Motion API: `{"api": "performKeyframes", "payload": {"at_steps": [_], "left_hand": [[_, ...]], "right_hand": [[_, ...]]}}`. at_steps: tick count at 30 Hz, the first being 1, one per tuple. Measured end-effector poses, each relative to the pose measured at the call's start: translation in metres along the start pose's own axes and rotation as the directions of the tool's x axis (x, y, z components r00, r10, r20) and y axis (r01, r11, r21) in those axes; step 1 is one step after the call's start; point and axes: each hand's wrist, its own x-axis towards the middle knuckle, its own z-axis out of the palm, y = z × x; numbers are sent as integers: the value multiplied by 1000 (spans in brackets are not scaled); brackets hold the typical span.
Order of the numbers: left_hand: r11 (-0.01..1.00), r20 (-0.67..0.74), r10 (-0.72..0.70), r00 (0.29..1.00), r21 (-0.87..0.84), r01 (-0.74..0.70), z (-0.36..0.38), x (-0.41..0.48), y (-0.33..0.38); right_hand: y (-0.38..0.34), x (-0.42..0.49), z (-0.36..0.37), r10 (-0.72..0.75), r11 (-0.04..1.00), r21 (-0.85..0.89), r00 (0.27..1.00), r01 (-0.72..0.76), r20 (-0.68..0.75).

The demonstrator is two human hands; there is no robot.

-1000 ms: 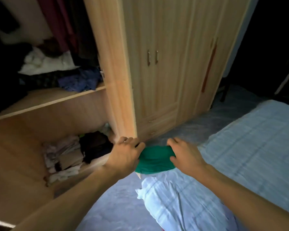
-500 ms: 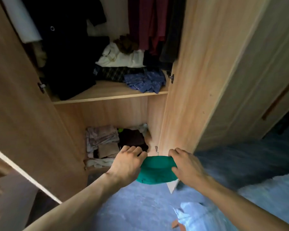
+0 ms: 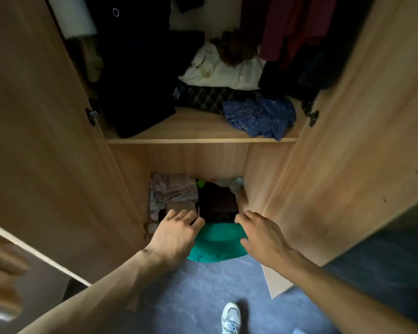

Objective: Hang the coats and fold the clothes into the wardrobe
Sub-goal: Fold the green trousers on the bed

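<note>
Green folded cloth (image 3: 217, 242) sits gripped between both hands at the open front of the wooden wardrobe (image 3: 46, 116), just in front of the dark folded stack (image 3: 217, 203) in its bottom compartment. The left hand (image 3: 176, 233) clutches the cloth's left edge and the right hand (image 3: 261, 233) its right edge, fingers curled over the top. Above, on the wardrobe's shelf (image 3: 200, 140), lie a blue patterned garment (image 3: 258, 116) and a white one (image 3: 227, 73), under hanging dark and maroon coats (image 3: 285, 27).

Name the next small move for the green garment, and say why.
Probably lower the green garment forward onto the dark stack in the bottom compartment. Both hands, left and right, hold it folded just in front of that stack, which shows room above it.
</note>
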Motion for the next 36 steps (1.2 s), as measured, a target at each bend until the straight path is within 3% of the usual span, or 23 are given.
{"api": "performKeyframes", "payload": {"at_steps": [7,13,20,25,29,33,36], "left_hand": [[983,66,-181,981,25,180,45,57,-51],[977,-17,-211,977,4,211,73,95,-89],[955,-6,-292,956,-55,291,146,110,-119],[953,14,-283,959,-109,282,270,117,-147],[962,-71,-271,960,-30,270,400,130,-181],[940,-155,-340,927,-53,336,502,136,-195],[923,-128,-379,917,-123,364,567,137,-210]], "right_hand": [[25,111,30,-127,991,48,992,127,-11],[39,188,45,-262,964,-40,965,262,-11],[40,249,110,-275,961,13,959,275,71],[50,304,220,-256,966,46,965,253,62],[57,362,341,-283,959,29,959,282,24],[65,406,434,-260,963,67,965,261,-17],[69,432,487,-266,960,82,963,269,-49]]}}
